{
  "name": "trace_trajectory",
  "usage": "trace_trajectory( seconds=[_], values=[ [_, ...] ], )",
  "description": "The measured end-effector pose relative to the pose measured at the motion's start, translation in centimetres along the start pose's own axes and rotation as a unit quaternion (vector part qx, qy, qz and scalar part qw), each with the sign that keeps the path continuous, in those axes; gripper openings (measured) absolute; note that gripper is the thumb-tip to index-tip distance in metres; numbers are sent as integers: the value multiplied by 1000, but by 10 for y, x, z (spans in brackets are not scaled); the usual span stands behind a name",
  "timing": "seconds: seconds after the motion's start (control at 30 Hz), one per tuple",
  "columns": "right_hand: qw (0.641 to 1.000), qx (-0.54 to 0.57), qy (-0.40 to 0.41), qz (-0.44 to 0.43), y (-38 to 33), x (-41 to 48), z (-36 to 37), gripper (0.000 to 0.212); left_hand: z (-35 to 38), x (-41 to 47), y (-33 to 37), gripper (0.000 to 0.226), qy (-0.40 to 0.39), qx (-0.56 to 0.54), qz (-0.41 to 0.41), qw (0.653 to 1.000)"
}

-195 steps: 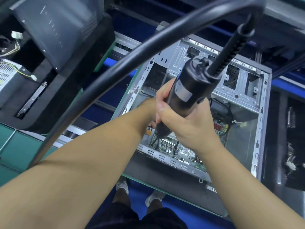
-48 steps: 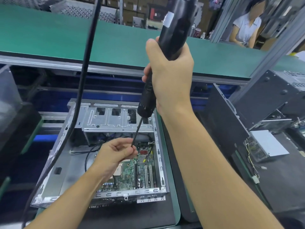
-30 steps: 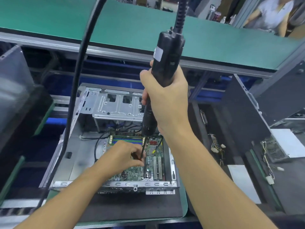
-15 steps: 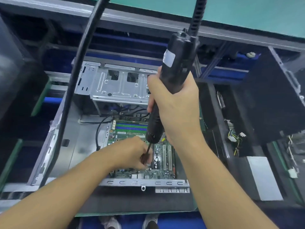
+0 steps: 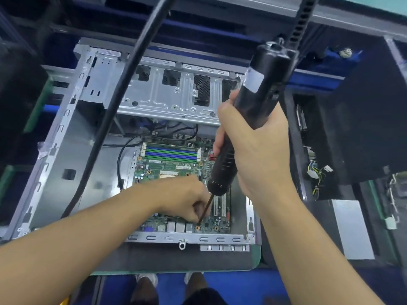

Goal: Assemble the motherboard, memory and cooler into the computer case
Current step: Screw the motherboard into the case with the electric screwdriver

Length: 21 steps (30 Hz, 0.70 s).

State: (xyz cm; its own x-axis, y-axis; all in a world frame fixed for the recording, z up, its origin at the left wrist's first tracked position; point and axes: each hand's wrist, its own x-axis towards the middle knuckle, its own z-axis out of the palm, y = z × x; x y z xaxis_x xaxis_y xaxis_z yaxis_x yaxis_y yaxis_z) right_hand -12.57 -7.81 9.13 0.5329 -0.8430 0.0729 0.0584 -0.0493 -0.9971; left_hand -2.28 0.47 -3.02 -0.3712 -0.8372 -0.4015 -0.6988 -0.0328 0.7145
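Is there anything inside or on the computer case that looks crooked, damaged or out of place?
Only one small thing: a crumpled scrap of clear tape or film hangs off the left rim of the silver metal computer case. The green motherboard sits square inside, with no visible damage.

Bare left hand [image 5: 187, 201], right hand [image 5: 259, 155] and forearms [image 5: 77, 245]; dark shorts [image 5: 199, 296]; white shoes [image 5: 146, 279]

A silver metal computer case [image 5: 66, 155] lies on its side, open face up. A green motherboard [image 5: 176, 167] lies flat inside toward 5 o'clock, with blue and green memory slots [image 5: 171, 153] along its 12 o'clock edge. A black screwdriver [image 5: 253, 102] tilts above, its bit by a 6 o'clock screw hole [image 5: 197, 228].
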Motion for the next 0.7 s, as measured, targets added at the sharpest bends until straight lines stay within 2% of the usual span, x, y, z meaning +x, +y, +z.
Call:
trace_trajectory(
  seconds=[0.17, 0.27, 0.4, 0.7],
  values=[
    [1000, -18, -3, 2, 10, -15, -10, 20, -7, -8, -8, 28, 19, 29, -30, 999],
    [1000, -14, -4, 1, 13, -23, -11, 18, -5, -13, -11, 27, -18, 65, -68, 995],
    [1000, 3, -2, -1, 17, -29, -8, 16, 0, -14, -12, 31, -74, 48, -91, 992],
    [1000, 1, -9, -10, 24, -32, -10, 12, 5, -10, -15, 34, -90, 26, -117, 989]
  ],
)
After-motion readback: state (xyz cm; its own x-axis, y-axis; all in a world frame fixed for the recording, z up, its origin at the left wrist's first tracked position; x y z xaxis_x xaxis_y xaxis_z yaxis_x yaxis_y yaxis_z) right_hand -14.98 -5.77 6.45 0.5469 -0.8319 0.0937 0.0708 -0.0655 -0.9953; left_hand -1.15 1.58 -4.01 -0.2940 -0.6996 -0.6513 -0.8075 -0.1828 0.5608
